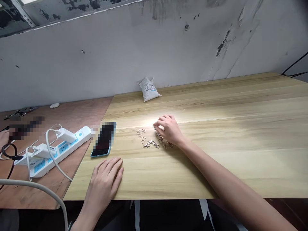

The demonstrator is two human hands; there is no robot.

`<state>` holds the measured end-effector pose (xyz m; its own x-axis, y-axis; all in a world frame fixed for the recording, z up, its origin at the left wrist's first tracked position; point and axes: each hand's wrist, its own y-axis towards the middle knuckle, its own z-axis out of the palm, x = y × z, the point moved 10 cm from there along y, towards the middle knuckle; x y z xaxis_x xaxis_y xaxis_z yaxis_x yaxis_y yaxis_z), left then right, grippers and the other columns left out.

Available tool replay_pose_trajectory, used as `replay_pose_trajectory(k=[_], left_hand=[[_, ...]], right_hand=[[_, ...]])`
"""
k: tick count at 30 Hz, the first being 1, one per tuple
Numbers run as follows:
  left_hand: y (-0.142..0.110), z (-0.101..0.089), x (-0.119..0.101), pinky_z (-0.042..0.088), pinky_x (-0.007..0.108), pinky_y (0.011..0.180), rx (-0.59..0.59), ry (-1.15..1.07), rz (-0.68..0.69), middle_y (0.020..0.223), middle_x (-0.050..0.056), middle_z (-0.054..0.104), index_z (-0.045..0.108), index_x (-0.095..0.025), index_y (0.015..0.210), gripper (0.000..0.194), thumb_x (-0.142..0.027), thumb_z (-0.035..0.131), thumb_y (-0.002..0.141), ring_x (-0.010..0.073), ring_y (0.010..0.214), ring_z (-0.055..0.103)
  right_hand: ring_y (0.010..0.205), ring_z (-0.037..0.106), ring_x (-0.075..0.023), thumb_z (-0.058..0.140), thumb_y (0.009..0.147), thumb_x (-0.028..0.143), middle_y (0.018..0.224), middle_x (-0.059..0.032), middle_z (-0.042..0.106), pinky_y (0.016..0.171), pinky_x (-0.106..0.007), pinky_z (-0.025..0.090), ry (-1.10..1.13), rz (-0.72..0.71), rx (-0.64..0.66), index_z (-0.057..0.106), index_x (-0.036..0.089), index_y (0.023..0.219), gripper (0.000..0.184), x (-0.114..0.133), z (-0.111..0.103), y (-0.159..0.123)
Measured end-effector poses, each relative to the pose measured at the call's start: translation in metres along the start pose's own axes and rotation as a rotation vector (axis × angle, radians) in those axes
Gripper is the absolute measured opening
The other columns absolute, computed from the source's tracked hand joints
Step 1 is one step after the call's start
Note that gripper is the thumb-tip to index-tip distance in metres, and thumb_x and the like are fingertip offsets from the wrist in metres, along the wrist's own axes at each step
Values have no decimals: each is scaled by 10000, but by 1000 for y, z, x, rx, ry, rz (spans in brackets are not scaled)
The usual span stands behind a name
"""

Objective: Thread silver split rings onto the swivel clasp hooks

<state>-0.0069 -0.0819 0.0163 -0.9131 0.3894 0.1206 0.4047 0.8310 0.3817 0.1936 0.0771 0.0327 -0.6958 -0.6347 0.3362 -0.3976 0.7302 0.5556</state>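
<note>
My left hand [105,178] lies flat on the table near its front edge, fingers stretched out and holding nothing. My right hand [169,131] is bent down over a small pile of metal clasps and rings [164,141], partly hiding it. Its thumb and fingertips come together in a pinch; a bit of metal shows at the tips, too small to make out. To the left of this hand, several loose split rings [143,138] are scattered on the wood. A few lobster clasps with rings [151,143] lie just below them.
A phone [104,139] lies beyond my left hand. On the reddish board at left are a white power strip [83,132] with chargers and cables, and another person's hand [4,138]. A white packet [149,89] stands by the wall.
</note>
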Motion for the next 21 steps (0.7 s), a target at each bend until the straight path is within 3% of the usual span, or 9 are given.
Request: replay_pose_trajectory(k=[6, 13, 17, 21], left_hand=[[-19, 0, -5, 399, 397, 977, 20, 1, -136, 1477, 124, 443, 434, -190, 1388, 466, -323, 460, 942, 298, 1306, 472], [-45, 2, 1, 377, 415, 995, 25, 18, -268, 1422, 95, 504, 430, -231, 1389, 463, -360, 444, 944, 295, 1278, 497], [-44, 4, -1, 365, 392, 1005, 27, 10, -241, 1430, 80, 509, 431, -229, 1393, 472, -350, 463, 938, 275, 1288, 490], [-40, 0, -7, 357, 380, 1007, 26, 13, -123, 1387, 58, 562, 481, -234, 1357, 438, -320, 489, 928, 264, 1277, 503]], right_hand=[[843, 554, -187, 548, 938, 230, 849, -27, 697, 821, -330, 322, -16, -11, 21, 701, 215, 832, 187, 4, -2, 1], [835, 557, -187, 531, 944, 227, 850, -33, 703, 816, -331, 321, 6, -10, 1, 703, 216, 840, 201, 5, -4, 1], [811, 559, -184, 524, 943, 211, 832, -31, 710, 818, -334, 324, 27, 3, -29, 703, 213, 829, 213, 3, -7, 0], [800, 562, -178, 528, 945, 220, 821, -27, 716, 839, -335, 327, 48, 12, -75, 702, 206, 848, 199, 1, -15, 1]])
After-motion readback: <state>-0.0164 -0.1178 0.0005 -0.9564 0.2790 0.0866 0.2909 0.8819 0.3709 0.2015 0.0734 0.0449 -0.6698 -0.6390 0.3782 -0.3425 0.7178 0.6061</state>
